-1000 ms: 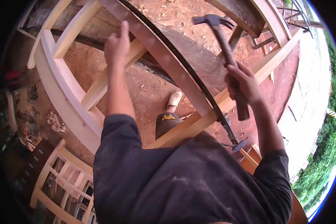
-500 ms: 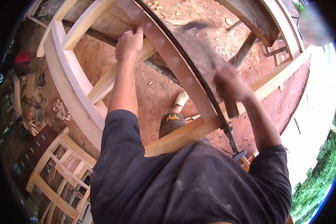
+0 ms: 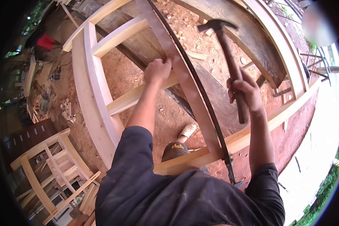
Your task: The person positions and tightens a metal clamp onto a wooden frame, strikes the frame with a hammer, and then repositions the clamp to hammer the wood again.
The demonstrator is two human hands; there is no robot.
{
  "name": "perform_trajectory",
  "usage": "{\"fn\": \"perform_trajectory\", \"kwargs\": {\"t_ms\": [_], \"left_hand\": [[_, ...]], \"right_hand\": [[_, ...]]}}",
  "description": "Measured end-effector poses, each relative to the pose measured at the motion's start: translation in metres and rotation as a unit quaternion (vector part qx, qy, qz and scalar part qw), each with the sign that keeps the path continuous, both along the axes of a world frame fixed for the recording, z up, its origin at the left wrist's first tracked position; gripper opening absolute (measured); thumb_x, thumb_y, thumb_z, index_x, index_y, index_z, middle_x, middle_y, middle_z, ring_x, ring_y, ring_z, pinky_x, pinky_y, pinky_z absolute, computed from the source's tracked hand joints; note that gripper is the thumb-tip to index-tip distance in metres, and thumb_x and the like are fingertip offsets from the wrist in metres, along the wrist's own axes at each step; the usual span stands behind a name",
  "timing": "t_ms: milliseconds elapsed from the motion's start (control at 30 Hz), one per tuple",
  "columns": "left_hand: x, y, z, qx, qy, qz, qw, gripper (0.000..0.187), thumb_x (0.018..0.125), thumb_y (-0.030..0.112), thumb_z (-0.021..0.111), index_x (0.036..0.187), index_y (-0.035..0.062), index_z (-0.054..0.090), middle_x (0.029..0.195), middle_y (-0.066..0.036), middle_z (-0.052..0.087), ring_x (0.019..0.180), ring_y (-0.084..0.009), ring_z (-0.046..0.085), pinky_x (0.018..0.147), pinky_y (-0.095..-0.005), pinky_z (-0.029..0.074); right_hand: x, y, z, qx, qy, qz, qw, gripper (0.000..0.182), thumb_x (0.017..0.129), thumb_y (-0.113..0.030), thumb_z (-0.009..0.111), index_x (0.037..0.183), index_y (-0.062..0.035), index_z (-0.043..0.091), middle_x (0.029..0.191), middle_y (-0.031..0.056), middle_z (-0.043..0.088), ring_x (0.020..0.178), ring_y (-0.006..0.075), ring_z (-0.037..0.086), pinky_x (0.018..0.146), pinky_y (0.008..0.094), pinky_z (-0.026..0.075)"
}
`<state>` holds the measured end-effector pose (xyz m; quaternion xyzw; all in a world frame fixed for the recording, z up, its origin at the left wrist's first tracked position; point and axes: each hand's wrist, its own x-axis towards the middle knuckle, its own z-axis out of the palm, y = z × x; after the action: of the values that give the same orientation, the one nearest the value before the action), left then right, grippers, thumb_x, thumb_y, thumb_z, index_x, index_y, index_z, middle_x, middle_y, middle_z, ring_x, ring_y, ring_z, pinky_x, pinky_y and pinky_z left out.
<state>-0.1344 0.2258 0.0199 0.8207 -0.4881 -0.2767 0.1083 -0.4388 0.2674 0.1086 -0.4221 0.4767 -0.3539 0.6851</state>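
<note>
I'm having the right hand (image 3: 248, 91) clasp the hammer (image 3: 228, 52) mid-handle, likely for control, left hand (image 3: 157, 71) touching the rail (image 3: 196, 98), grasp unclear.

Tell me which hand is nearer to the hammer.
Right. The right hand grips the hammer by its handle; the left hand is apart from it, at the curved wooden rail.

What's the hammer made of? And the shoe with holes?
The claw hammer: head probably steel, being dark and dull grey; handle probably wood, brown and worn-looking. The clog: pale, matt, perhaps moulded foam or rubber, judging by the holes dotting its top.
</note>
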Motion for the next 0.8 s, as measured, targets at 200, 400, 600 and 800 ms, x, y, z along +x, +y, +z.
{"fn": "perform_trajectory", "kwargs": {"t_ms": [200,400,600,800], "left_hand": [[-0.007,-0.002,0.016,0.09,-0.036,-0.094,0.991,0.089,0.099,0.064,0.011,0.098,-0.0004,0.071,0.096,-0.024,0.071,0.096,-0.0346,0.07,0.085,-0.0471,0.056],[-0.002,0.0,0.012,0.053,-0.009,-0.064,0.996,0.085,0.098,0.066,0.021,0.102,-0.002,0.071,0.105,-0.028,0.069,0.106,-0.0437,0.065,0.096,-0.0512,0.05],[-0.003,0.001,0.009,0.034,-0.007,-0.043,0.998,0.08,0.097,0.065,0.027,0.095,-0.0022,0.072,0.097,-0.03,0.069,0.099,-0.0451,0.067,0.089,-0.0507,0.053],[-0.003,0.0,0.011,0.041,0.004,-0.033,0.999,0.083,0.096,0.068,0.029,0.093,-0.0029,0.072,0.095,-0.031,0.068,0.097,-0.0461,0.066,0.088,-0.0507,0.052]], "right_hand": [[-0.002,-0.017,-0.079,-0.027,0.136,-0.024,0.99,0.019,0.102,-0.027,0.053,0.103,-0.0075,0.05,0.065,0.0027,0.052,0.046,0.0115,0.051,0.038,0.0277,0.041],[0.082,-0.161,-0.105,-0.047,0.019,-0.028,0.998,0.028,0.102,-0.033,0.051,0.105,-0.0056,0.05,0.072,0.0041,0.057,0.053,0.0143,0.057,0.045,0.03,0.048],[0.173,-0.259,-0.142,-0.003,0.037,-0.015,0.999,0.028,0.102,-0.037,0.05,0.098,-0.0097,0.051,0.069,0.0022,0.053,0.052,0.0123,0.052,0.046,0.0302,0.046],[0.24,-0.297,-0.153,0.027,-0.045,-0.007,0.999,0.03,0.1,-0.038,0.054,0.087,-0.0105,0.057,0.067,0.001,0.054,0.053,0.0114,0.051,0.046,0.0301,0.041]]}}
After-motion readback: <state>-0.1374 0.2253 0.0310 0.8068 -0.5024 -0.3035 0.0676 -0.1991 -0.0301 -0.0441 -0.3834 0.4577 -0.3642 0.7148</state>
